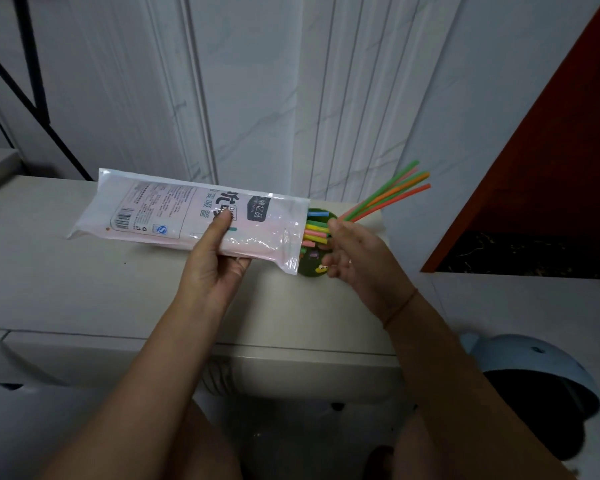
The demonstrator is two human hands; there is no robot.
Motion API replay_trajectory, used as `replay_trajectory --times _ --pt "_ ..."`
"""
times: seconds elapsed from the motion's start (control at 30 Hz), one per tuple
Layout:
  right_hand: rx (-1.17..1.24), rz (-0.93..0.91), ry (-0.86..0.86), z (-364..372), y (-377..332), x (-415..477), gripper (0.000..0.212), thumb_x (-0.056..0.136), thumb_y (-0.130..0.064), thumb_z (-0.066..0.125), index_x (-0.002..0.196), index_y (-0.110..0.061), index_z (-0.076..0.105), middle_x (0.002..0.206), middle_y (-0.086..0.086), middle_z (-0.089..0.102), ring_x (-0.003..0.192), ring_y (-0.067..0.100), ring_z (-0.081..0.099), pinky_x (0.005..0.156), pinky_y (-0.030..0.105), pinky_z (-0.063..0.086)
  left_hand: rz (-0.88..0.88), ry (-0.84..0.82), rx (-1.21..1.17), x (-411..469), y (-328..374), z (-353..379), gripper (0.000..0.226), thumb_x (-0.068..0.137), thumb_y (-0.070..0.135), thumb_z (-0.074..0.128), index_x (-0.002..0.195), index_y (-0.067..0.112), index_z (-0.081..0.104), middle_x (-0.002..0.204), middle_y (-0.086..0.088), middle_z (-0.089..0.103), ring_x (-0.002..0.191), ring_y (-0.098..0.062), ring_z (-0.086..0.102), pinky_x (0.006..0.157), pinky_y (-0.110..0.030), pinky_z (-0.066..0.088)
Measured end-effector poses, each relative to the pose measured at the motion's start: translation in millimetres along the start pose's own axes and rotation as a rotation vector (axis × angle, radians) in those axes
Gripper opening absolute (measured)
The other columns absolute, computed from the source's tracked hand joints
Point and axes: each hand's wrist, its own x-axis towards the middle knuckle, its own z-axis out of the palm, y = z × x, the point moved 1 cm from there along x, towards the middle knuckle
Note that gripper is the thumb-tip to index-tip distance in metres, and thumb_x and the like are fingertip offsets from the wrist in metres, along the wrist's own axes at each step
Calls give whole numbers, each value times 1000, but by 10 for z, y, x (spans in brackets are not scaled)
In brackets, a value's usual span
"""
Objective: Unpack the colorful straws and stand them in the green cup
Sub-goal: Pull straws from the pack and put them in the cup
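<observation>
Pulled straws [392,195]: a small bunch in green, pink and orange, out of the bag, fanning from the right hand towards 2 o'clock, their far ends in the air in front of the wall.
Bagged straws [316,232]: short yellow, green, pink and blue ends protrude from the bag mouth, directly over the cup.
Green cup [310,266]: on the white surface, largely hidden between the bag mouth and the right hand; a cartoon sticker shows on its side. Whether any straw already stands inside cannot be told.
Straw bag [174,209]: clear and white printed plastic, held roughly level, mouth at 3 o'clock beside the cup, sealed end at 9 o'clock.
Left hand [215,258]: grips the bag at mid-length, thumb pressed on the printed face, fingers curled beneath.
Right hand [352,251]: at 3 o'clock of the cup, pinching the lower ends of the pulled straws; a thin cord [400,308] circles the wrist.
White surface [84,289]: carries the cup.
Surroundings: white panelled wall [257,81] at 12 o'clock, red-brown panel [551,150] at 2 o'clock, pale blue rounded object [534,362] at 4 o'clock.
</observation>
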Motion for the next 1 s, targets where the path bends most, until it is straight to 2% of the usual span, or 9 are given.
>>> replay_trajectory --times 0.1,0.23,0.33,0.47,0.7,0.87,1.0 --pt "-13 -64 90 125 -12 23 20 88 -13 61 104 -2 57 70 10 56 52 12 50 46 21 43 -4 -9 9 -55 -32 15 28 87 1 61 111 15 62 109 -7 73 109 -24 66 98 -50 47" --pt "-77 -144 141 136 2 32 5 85 -1 62 86 -5 62 61 9 56 47 8 53 46 18 46 -15 7 6 -85 -23 11 27 86 2 61 109 16 63 105 -6 74 106 -23 67 96 -49 48" --pt "-82 -179 175 29 -67 16 9 85 -1 61 81 -9 65 57 6 56 44 5 52 47 16 46 -18 45 -28 -61 59 -39 30 85 4 63 112 16 62 110 -7 73 105 -24 68 93 -50 50" --pt "-5 -194 221 -200 -179 19 6 87 -5 60 82 -5 64 53 3 52 45 7 48 47 18 43 11 77 -86 -9 182 -122 33 84 4 63 115 17 60 108 -7 73 101 -23 70 86 -49 55" --pt "262 -145 103 -90 -107 36 10 92 -10 54 93 -3 60 58 -2 53 50 4 50 48 15 43 -17 64 -87 -22 84 -59 33 85 4 62 116 17 60 106 -6 74 101 -23 70 83 -47 56" --pt "201 -155 109 63 -34 35 10 89 -5 58 94 2 62 62 5 54 49 6 52 47 17 46 -68 41 -69 -62 -67 -34 43 83 6 65 124 17 56 110 -8 73 104 -25 68 89 -51 52" --pt "117 -185 93 124 -46 40 10 88 -5 59 92 2 65 59 7 54 48 8 50 48 18 45 -89 53 -50 -80 -140 -31 41 84 7 64 123 18 56 107 -8 73 105 -24 68 91 -51 51"
